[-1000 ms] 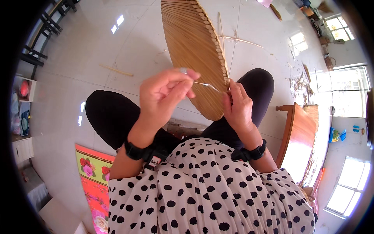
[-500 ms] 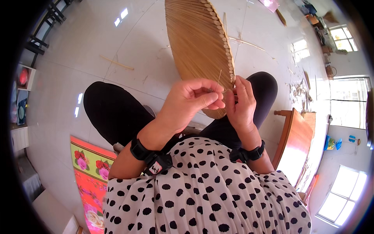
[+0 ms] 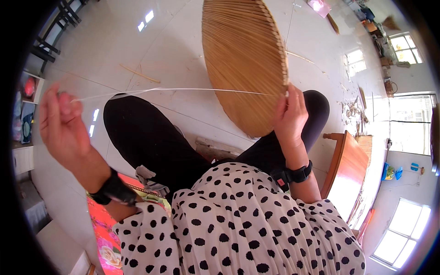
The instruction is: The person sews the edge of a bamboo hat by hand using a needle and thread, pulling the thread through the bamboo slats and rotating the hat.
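Note:
A tan palm-leaf fan (image 3: 243,59), finely pleated and with a row of stitches along its right edge, stands tilted above my knees. My right hand (image 3: 292,112) pinches its lower right edge between thumb and fingers. Far out to the left, my left hand (image 3: 64,126) is raised, its fingers smeared by motion but closed on a white thread (image 3: 183,89). That thread runs nearly straight across to the fan's edge beside my right hand. No needle can be made out at the left fingertips now.
Dry strips (image 3: 140,73) and scraps lie on the pale tiled floor. To my right stands a reddish-brown wooden piece of furniture (image 3: 346,162). A bright floral mat (image 3: 107,233) lies at the lower left; dark stools (image 3: 48,43) stand at the upper left.
My left hand has swung from the fan's edge far to the left, drawing the thread out long. The needle seen in it before is lost to view. The fan has tipped slightly, showing more face.

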Tool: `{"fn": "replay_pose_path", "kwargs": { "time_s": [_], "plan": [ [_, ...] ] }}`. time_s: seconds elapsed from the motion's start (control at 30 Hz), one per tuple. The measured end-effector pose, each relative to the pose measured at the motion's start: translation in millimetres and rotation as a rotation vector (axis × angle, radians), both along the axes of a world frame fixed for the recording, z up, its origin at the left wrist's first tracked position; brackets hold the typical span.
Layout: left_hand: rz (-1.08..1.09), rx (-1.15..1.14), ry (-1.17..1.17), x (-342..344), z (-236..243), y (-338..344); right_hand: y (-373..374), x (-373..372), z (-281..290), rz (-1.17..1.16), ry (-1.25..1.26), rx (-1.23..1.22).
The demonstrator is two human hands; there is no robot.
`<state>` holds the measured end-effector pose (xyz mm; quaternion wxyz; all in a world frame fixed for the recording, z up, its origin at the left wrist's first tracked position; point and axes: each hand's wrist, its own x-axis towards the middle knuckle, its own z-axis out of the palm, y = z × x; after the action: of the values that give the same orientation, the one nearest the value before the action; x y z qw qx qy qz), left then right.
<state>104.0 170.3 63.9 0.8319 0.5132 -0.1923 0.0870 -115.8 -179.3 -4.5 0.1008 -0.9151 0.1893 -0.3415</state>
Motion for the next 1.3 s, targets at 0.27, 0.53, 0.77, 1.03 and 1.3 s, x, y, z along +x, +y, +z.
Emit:
{"fn": "replay_pose_path", "kwargs": {
  "time_s": [0.27, 0.53, 0.77, 1.03, 1.3],
  "plan": [
    [0.158, -0.039, -0.047, -0.9, 21.1, 19.4, 25.7, 32.7, 19.1, 0.037, -0.123, 0.067],
    [0.012, -0.246, -0.03, 16.2, 14.1, 42.1, 43.2, 15.9, 37.9, 0.066, -0.109, 0.272],
    [0.13, -0.292, 0.048, 4.5, 22.8, 19.4, 48.9, 4.0, 50.2, 0.11, -0.073, 0.379],
    [0.213, -0.299, 0.123, 8.2, 5.6, 21.7, 55.5, 9.3, 46.1, 0.094, -0.025, 0.395],
    [-0.021, -0.244, 0.109, 28.6, -17.8, 80.6, 57.4, 11.0, 39.5, 0.057, -0.03, 0.289]
  ]
}}
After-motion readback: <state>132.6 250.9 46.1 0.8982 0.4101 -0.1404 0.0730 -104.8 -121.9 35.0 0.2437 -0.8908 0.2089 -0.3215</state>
